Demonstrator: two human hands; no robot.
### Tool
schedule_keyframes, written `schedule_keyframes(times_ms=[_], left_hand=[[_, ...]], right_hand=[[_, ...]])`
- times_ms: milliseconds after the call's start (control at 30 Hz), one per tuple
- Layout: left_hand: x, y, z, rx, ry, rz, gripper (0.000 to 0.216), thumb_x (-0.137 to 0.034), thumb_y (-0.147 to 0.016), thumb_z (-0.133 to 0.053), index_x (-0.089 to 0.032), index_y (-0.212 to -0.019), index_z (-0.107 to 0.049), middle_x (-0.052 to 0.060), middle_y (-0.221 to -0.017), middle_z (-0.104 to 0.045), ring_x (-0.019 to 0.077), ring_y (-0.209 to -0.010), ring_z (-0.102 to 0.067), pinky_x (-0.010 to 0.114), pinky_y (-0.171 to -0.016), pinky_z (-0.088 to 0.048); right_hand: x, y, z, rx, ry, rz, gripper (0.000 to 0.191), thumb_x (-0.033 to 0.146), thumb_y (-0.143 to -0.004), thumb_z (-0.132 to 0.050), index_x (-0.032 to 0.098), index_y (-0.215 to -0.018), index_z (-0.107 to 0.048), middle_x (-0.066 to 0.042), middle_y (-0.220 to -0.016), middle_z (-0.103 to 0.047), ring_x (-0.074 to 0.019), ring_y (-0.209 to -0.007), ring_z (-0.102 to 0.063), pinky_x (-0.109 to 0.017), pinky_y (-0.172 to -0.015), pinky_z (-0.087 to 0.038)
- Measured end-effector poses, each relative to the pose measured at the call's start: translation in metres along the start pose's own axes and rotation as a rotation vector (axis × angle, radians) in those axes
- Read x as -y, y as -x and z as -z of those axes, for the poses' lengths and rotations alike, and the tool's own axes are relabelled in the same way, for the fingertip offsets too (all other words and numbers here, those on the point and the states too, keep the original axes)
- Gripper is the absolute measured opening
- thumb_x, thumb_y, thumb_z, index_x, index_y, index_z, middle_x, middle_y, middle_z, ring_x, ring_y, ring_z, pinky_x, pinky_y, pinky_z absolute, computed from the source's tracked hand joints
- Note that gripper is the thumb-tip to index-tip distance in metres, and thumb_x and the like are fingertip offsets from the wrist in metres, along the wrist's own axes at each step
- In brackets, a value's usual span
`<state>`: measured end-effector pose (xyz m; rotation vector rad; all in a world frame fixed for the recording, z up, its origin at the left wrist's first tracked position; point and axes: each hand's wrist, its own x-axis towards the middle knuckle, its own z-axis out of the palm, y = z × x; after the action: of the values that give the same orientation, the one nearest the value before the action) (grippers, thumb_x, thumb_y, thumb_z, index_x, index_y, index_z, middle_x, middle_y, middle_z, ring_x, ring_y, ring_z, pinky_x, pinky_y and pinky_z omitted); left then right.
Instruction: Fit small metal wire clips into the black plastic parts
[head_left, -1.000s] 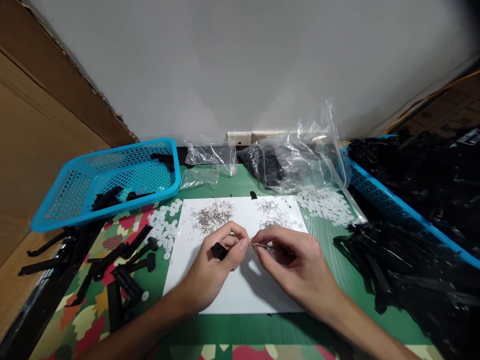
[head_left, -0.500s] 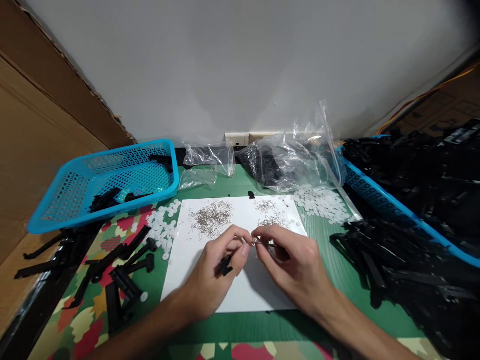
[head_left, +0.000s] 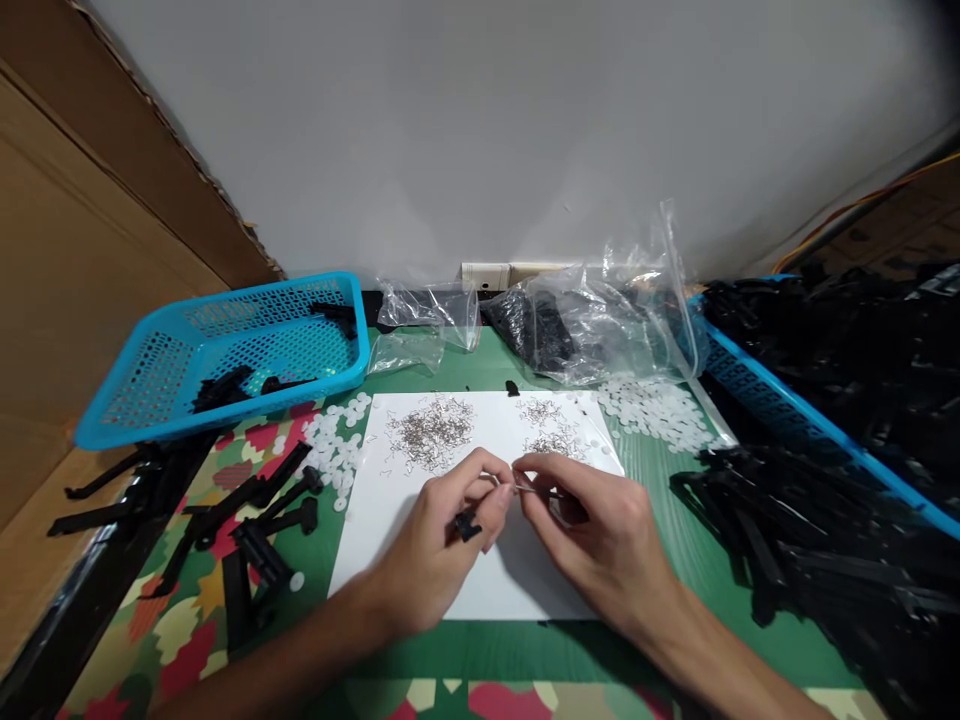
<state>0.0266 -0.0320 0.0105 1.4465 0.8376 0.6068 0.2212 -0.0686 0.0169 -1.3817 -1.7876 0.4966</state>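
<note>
My left hand (head_left: 442, 545) is closed on a small black plastic part (head_left: 468, 526), whose end sticks out below the thumb. The rest of that part is hidden by the fingers. Close beside it, my right hand (head_left: 600, 525) pinches a thin, tweezer-like metal tool (head_left: 529, 489). Its tip reaches the left fingertips, where any tiny piece is too small to make out. Both hands are held over a white sheet (head_left: 367, 560). Beyond them on the sheet lie a large heap of tiny bent wire pieces (head_left: 435, 432) and two smaller heaps (head_left: 551, 443) at the right.
A blue basket (head_left: 360, 345) holding some black parts stands at the left; long black pieces (head_left: 259, 550) lie before it. White discs (head_left: 334, 445) are scattered beside the sheet, with more discs (head_left: 660, 415) at right. Clear bags (head_left: 600, 320) sit behind. Black parts (head_left: 810, 540) pile up by another blue basket (head_left: 825, 430).
The whole view has shifted slightly, so everything appears a little farther right. The black part in my left hand has turned slightly. Both hands keep their grips, fingertips together.
</note>
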Motion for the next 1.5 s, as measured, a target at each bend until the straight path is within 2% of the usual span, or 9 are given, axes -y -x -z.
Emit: schedule_keyframes(times_ms=[167, 333, 633, 900, 1033, 1133, 1300, 1400, 1500], left_hand=[[0.004, -0.004, -0.001, -0.134, 0.117, 0.009, 0.027, -0.048, -0.108, -0.059, -0.021, -0.104, -0.061, -0.007, -0.062, -0.044, 0.0108, -0.06, -0.039, 0.027, -0.06, -0.028], [0.006, -0.005, -0.001, -0.242, 0.153, 0.012, 0.028, -0.048, -0.106, -0.061, -0.021, -0.1, -0.06, -0.008, -0.063, -0.038, 0.0106, -0.059, -0.033, 0.026, -0.057, -0.025], [0.001, -0.002, -0.003, -0.187, 0.065, 0.009, 0.029, -0.048, -0.109, -0.056, -0.02, -0.104, -0.061, -0.006, -0.066, -0.047, 0.0124, -0.065, -0.042, 0.027, -0.065, -0.033], [0.0, 0.0, 0.002, -0.087, 0.11, 0.02, 0.031, -0.049, -0.11, -0.053, -0.02, -0.105, -0.062, -0.002, -0.071, -0.051, 0.0125, -0.066, -0.042, 0.028, -0.063, -0.029], [0.001, -0.002, 0.012, 0.05, 0.488, -0.02, 0.04, -0.052, -0.092, -0.075, -0.023, -0.114, -0.058, -0.002, -0.084, -0.043, 0.011, -0.068, -0.036, 0.024, -0.058, -0.025], [-0.002, -0.007, 0.018, 0.113, 0.759, -0.027, 0.043, -0.062, -0.092, -0.066, -0.025, -0.106, -0.049, -0.001, -0.091, -0.039, 0.0119, -0.068, -0.039, 0.022, -0.054, -0.027], [-0.006, -0.015, 0.015, -0.017, 0.728, -0.013, 0.035, -0.056, -0.109, -0.035, -0.025, -0.093, -0.04, 0.001, -0.092, -0.043, 0.0187, -0.078, -0.054, 0.027, -0.058, -0.043], [-0.006, -0.015, 0.012, -0.19, 0.525, -0.021, 0.038, -0.057, -0.108, -0.044, -0.023, -0.091, -0.044, 0.003, -0.095, -0.047, 0.0185, -0.088, -0.049, 0.028, -0.078, -0.047], [-0.005, -0.013, 0.012, -0.312, 0.345, -0.041, 0.039, -0.057, -0.108, -0.05, -0.023, -0.089, -0.046, 0.001, -0.09, -0.041, 0.017, -0.08, -0.039, 0.026, -0.076, -0.041]], right_hand=[[0.007, -0.001, -0.002, -0.052, -0.057, -0.034, 0.012, 0.014, -0.099, -0.06, 0.019, -0.097, -0.071, 0.004, -0.067, -0.064, -0.0084, -0.049, -0.049, -0.023, -0.046, -0.038], [0.004, 0.004, -0.006, -0.123, 0.101, 0.226, 0.024, 0.004, -0.097, -0.06, 0.015, -0.117, -0.068, -0.001, -0.079, -0.071, -0.01, -0.054, -0.056, -0.025, -0.049, -0.044], [-0.003, 0.005, -0.01, -0.059, 0.072, 0.233, 0.037, 0.004, -0.099, -0.058, 0.012, -0.134, -0.067, -0.006, -0.089, -0.079, -0.0127, -0.063, -0.07, -0.026, -0.053, -0.052], [0.008, 0.001, -0.004, -0.122, -0.107, 0.02, 0.016, 0.012, -0.096, -0.067, 0.017, -0.104, -0.08, -0.002, -0.082, -0.082, -0.0099, -0.053, -0.067, -0.021, -0.048, -0.051], [0.009, -0.004, 0.001, -0.158, -0.27, -0.2, 0.008, 0.021, -0.093, -0.074, 0.019, -0.091, -0.081, 0.0, -0.069, -0.077, -0.0118, -0.052, -0.067, -0.021, -0.047, -0.05], [0.009, -0.009, 0.004, -0.136, -0.424, -0.314, 0.013, 0.03, -0.092, -0.077, 0.019, -0.086, -0.081, -0.001, -0.062, -0.073, -0.0124, -0.05, -0.064, -0.021, -0.047, -0.049], [0.008, -0.012, 0.004, -0.043, -0.523, -0.372, 0.022, 0.035, -0.092, -0.079, 0.017, -0.079, -0.079, 0.001, -0.052, -0.064, -0.0099, -0.044, -0.053, -0.021, -0.043, -0.038], [0.007, -0.011, 0.003, -0.022, -0.554, -0.374, 0.026, 0.036, -0.091, -0.08, 0.017, -0.074, -0.077, 0.001, -0.052, -0.062, -0.0093, -0.045, -0.049, -0.022, -0.043, -0.035], [0.003, -0.009, 0.002, -0.013, -0.586, -0.392, 0.026, 0.036, -0.09, -0.081, 0.017, -0.074, -0.077, 0.002, -0.052, -0.059, -0.0088, -0.046, -0.046, -0.022, -0.044, -0.034]])
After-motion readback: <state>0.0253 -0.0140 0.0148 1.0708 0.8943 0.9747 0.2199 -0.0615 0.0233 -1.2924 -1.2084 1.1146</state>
